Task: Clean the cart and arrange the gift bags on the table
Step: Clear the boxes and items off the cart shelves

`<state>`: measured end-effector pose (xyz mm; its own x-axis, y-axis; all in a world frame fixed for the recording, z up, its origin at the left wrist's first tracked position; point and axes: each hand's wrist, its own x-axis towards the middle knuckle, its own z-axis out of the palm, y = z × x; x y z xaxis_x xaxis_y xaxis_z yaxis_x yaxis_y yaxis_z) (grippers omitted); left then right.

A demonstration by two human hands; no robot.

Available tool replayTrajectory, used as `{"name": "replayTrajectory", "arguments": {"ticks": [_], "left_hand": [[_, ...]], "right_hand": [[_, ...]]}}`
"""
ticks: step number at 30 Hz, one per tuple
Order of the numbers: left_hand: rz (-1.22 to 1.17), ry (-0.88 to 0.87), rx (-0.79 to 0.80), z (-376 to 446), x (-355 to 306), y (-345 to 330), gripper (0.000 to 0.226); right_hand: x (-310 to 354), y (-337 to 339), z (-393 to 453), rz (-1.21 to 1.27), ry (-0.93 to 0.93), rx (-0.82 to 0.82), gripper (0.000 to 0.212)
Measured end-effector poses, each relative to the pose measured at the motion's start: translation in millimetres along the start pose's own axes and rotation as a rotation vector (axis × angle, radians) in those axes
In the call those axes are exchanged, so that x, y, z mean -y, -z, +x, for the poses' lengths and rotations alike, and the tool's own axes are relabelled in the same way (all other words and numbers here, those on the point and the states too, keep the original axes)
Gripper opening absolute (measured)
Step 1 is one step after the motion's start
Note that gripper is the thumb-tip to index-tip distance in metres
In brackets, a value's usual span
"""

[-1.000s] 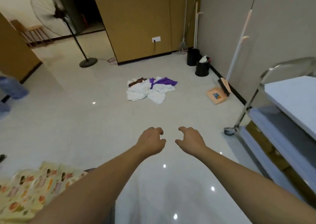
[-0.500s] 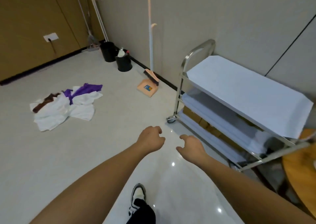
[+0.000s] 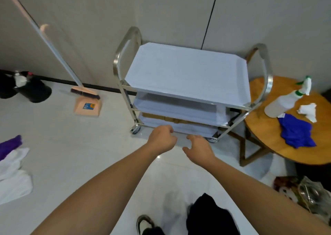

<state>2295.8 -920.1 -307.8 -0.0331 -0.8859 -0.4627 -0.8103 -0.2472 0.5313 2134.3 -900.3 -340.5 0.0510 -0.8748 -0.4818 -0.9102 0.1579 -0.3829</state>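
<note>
Cart (image 3: 188, 77) of steel with three shelves stands on the pale floor (image 3: 80, 154) against the grey wall, seen from the head camera; its top shelf is a bare white sheet, and brown packages (image 3: 166, 118) show at the back of the lowest shelf. Just beside its right end is a round wooden table (image 3: 268, 127). Near the table's far edge lie a white spray bottle (image 3: 281, 104) on its side and a crumpled white tissue (image 3: 308, 111); a blue cloth (image 3: 296, 133) hangs over the front edge. Patterned bags (image 3: 304, 193), blurred, lie on the floor below the table's near edge.

Both arms reach out over the floor in front of the cart. The left hand (image 3: 162, 138) has its fingers loosely curled with nothing in them. The right hand (image 3: 199, 149) is likewise half curled and grips nothing. Neither touches the cart.

Left of the cart a broom (image 3: 84, 92) and dustpan (image 3: 88, 106) lean against the wall, with two black bins (image 3: 34, 89) further left. White and purple cloths (image 3: 12, 166) lie at the left edge.
</note>
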Motion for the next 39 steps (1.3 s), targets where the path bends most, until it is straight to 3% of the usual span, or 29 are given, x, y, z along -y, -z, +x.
{"name": "replayTrajectory", "arguments": {"ticks": [4,11,20,26,33,36,39], "left_hand": [[0.054,0.0,0.066,53.5,-28.7,-21.0,0.041],[0.049,0.107,0.086,150.6,-60.1,-62.1,0.041],[-0.058,0.152,0.029,259.1,-31.8,-159.1,0.035],[-0.148,0.003,-0.212,335.3,7.2,-221.5,0.027],[-0.056,-0.281,-0.559,409.0,32.1,-257.8,0.023],[-0.003,-0.335,-0.616,439.0,36.1,-260.2,0.026],[-0.101,-0.317,-0.592,462.1,35.2,-258.3,0.026]], "right_hand": [[-42.4,16.3,46.7,0.065,-0.083,0.0,0.049],[-103.7,28.2,142.3,0.178,-0.143,0.051,0.053],[-158.5,-28.0,251.8,0.341,-0.207,-0.039,0.053],[-189.1,-83.5,322.2,0.344,-0.146,-0.249,0.049],[-209.8,-120.0,382.1,0.196,-0.011,-0.566,0.047],[-212.2,-122.1,406.5,0.154,0.011,-0.621,0.047],[-211.2,-118.8,424.3,0.07,0.007,-0.654,0.054]]}}
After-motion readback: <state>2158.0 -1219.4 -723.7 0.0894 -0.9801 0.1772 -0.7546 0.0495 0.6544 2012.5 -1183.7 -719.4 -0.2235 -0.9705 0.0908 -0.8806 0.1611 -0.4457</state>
